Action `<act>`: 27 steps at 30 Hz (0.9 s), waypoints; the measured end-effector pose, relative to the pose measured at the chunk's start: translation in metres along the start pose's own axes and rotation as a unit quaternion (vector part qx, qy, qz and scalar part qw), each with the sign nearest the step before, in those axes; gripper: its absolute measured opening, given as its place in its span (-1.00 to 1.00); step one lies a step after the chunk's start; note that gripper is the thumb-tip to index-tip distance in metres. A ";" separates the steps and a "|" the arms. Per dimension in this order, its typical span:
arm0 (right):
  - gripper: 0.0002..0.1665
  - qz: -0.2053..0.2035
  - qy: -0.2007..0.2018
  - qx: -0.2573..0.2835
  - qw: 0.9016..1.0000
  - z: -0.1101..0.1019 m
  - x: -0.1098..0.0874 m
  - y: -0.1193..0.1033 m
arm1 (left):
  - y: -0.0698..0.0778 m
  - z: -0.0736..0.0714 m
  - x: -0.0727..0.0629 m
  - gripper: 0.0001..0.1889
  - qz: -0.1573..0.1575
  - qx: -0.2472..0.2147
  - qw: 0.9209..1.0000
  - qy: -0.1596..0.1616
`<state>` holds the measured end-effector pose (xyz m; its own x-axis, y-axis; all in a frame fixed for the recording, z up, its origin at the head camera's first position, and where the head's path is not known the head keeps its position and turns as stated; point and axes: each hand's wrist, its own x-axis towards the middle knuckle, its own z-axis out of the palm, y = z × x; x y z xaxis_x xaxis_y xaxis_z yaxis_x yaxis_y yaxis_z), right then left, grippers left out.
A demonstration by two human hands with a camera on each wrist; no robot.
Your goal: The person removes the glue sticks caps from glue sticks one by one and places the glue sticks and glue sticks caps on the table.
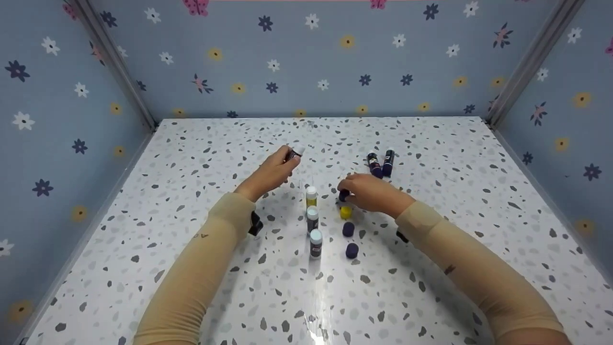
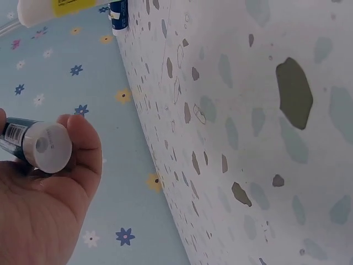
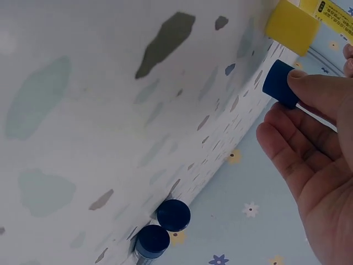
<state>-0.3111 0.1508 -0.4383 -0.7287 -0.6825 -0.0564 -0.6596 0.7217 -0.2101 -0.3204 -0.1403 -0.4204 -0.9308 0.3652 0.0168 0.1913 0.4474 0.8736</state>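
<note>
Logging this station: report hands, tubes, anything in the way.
Left hand gripping tube. Right hand pinching dark cap. Three other tubes upright. Nothing visibly blocking either hand.

a white tabletop point(image 1: 383, 285), flecked with grey chips point(image 1: 262, 258), runs up to a pale blue back panel point(image 1: 306, 52). i see white, yellow and dark flowers point(image 1: 347, 41) scattered over it, pink butterflies point(image 1: 196, 6) along its top. flowered side panels point(image 1: 48, 158) flank it, grey posts point(image 1: 117, 62) at both corners.

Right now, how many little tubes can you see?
6. A near tube, middle tube and far tube stand in a row; the left hand grips a fourth tube; a fifth tube and sixth tube lie beyond the right hand.
</note>
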 end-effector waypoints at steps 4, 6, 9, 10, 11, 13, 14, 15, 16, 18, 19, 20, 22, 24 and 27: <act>-0.65 0.004 -0.008 0.008 1.000 0.003 0.001 0.001 | -0.001 0.001 0.000 -0.68 0.008 0.015 1.000 0.018; -0.64 0.007 -0.010 0.012 1.000 0.003 0.001 0.001 | -0.001 0.001 0.001 -0.68 0.017 0.025 0.999 0.033; -0.67 0.012 -0.013 0.017 1.000 0.004 0.001 0.001 | 0.000 0.002 0.002 -0.69 0.026 0.030 0.998 0.055; -0.68 0.014 -0.013 0.017 1.000 0.004 0.001 0.001 | 0.000 0.002 0.002 -0.69 0.028 0.030 0.997 0.061; -0.69 0.015 -0.013 0.017 1.000 0.004 0.002 0.001 | 0.000 0.002 0.002 -0.70 0.029 0.031 0.997 0.067; -0.71 0.016 -0.015 0.016 1.000 0.005 0.002 0.001 | 0.000 0.002 0.002 -0.70 0.030 0.029 0.996 0.073; -0.72 0.016 -0.015 0.016 1.000 0.005 0.002 0.001 | 0.001 0.002 0.003 -0.70 0.030 0.029 0.996 0.075; -0.72 0.016 -0.016 0.015 1.000 0.005 0.002 0.001 | 0.001 0.002 0.003 -0.69 0.031 0.030 0.996 0.076; -0.73 0.015 -0.016 0.013 1.000 0.006 0.002 0.001 | 0.001 0.002 0.003 -0.70 0.031 0.030 0.996 0.077; -0.73 0.015 -0.018 0.014 1.000 0.006 0.002 0.001 | 0.001 0.002 0.004 -0.69 0.033 0.032 0.996 0.079; -0.73 0.016 -0.019 0.017 1.000 0.006 0.003 0.002 | 0.001 0.002 0.004 -0.69 0.033 0.033 0.996 0.079; -0.72 0.017 -0.020 0.018 0.999 0.006 0.003 0.002 | 0.001 0.002 0.005 -0.69 0.034 0.031 0.996 0.080; -0.71 0.020 -0.022 0.022 0.999 0.007 0.005 0.003 | 0.002 0.002 0.005 -0.69 0.034 0.029 0.996 0.080; -0.71 0.025 -0.024 0.028 0.999 0.007 0.005 0.003 | 0.003 0.002 0.006 -0.68 0.034 0.032 0.996 0.080; -0.71 0.033 -0.029 0.032 0.999 0.007 0.006 0.003 | 0.003 0.002 0.006 -0.68 0.033 0.029 0.996 0.080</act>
<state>-0.3161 0.1478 -0.4458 -0.7569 -0.6411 -0.1272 -0.5968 0.7572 -0.2655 -0.3252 -0.1350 -0.4184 -0.9522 0.2636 0.1542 0.2673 0.4753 0.8383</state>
